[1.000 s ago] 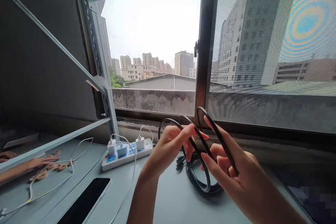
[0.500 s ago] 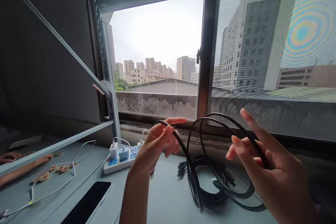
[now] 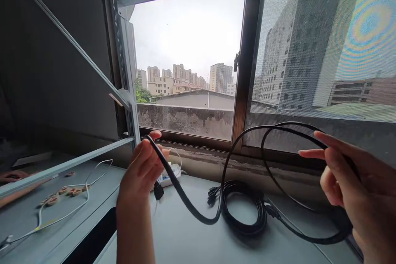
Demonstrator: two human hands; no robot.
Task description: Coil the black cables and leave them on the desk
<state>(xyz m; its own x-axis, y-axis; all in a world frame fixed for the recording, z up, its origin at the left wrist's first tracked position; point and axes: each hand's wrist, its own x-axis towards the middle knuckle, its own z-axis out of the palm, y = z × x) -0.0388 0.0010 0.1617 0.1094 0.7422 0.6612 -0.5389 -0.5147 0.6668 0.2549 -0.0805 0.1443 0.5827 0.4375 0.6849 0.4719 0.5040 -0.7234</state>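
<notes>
Cable (image 3: 206,220), black, hangs in the air above the table (image 3: 185,245), strung between both hands; the left hand (image 3: 140,171) grasps it between thumb and curled fingers, and a plug (image 3: 159,190) dangles just beneath, so this grip probably sits close to one end; the right hand (image 3: 349,177) carries the line in the crook of its thumb, index finger stretched forward and other fingers bent, a slack hold that seems to suit bearing loops more than squeezing them; the hands stand well apart, which lets the middle sag low, then arch up before the window frame (image 3: 247,49), probably keeping the turns from crossing; behind it a coil (image 3: 262,216) lies wound on the table, perhaps so its length stays gathered; a second plug (image 3: 272,210) is just beside it, hanging or resting, I cannot tell which; the power strip (image 3: 175,170) shows partly past the left hand; the phone (image 3: 93,237) lies partly hidden by the left arm; at far left is another person's hand (image 3: 15,175), near a white cord (image 3: 87,192).
</notes>
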